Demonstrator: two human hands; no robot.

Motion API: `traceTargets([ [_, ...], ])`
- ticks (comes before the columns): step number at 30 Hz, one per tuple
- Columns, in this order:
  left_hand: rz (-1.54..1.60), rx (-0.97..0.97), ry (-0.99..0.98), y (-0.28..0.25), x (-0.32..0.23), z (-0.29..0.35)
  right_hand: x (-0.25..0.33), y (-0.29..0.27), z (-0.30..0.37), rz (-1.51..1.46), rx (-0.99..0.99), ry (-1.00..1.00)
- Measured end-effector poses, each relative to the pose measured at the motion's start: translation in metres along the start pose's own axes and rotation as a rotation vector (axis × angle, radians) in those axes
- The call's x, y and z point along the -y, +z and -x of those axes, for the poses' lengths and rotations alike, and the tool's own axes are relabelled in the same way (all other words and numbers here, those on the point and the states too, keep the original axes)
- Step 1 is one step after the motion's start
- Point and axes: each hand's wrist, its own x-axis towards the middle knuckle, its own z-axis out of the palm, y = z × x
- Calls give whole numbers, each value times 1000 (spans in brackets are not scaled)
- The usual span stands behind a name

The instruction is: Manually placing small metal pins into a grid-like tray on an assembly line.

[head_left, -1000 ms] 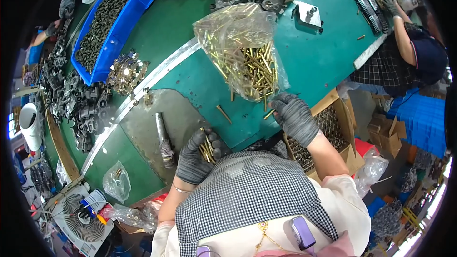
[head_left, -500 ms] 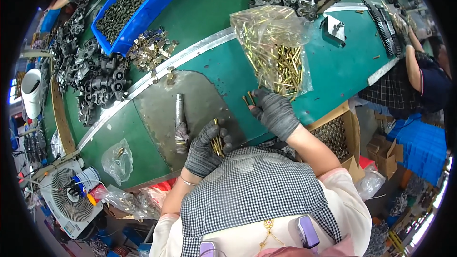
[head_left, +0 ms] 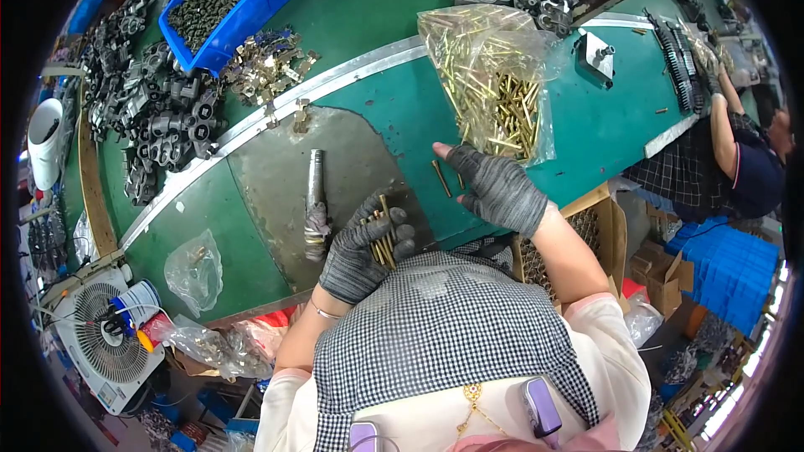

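Brass-coloured pins (head_left: 384, 244): 1 bundle, left of the clear bag (head_left: 481, 59) and nearer you; your left hand (head_left: 352, 264) curls its fingers around it. Loose pins (head_left: 441, 178): 2, on your side of the bag, beside your right hand (head_left: 507, 192), thumb and forefinger spread. Metal tube (head_left: 315, 180): 1, left of the bag. Blue bin (head_left: 270, 8): 1, farther left of it.

Indoors, you face a grn workbench (head_left: 394, 0) w/ curved metal strip (head_left: 360, 72), wooden edging (head_left: 94, 192) L, white fan (head_left: 109, 336) btm L, bright lights (head_left: 754, 354) far R.
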Motion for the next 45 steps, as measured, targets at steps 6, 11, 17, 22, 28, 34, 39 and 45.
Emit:
traceTargets([
  [6, 54, 109, -27, -5, 2, -6, 6, 4, -12, 59, 140, 18],
  [11, 76, 155, -109, 13, 3, -16, 11, -6, -2, -168, -78, -101],
  [17, -86, 242, -182, 56, 5, -16, 29, -28, 10, -414, -220, -364],
  [22, -131, 279, -230, 73, 10, -15, 24, -31, 25, -495, -228, -328],
  [28, -127, 282, -221, 81, 14, -12, 26, -34, 32, -442, -264, -347],
  [34, -110, 281, -248, 81, 17, -14, 17, -27, 36, -461, -284, -345],
  [39, -122, 325, -249, 87, 18, -15, 15, -26, 37, -443, -277, -335],
  [45, -131, 335, -249, 84, 18, -16, 12, -27, 35, -424, -303, -381],
])
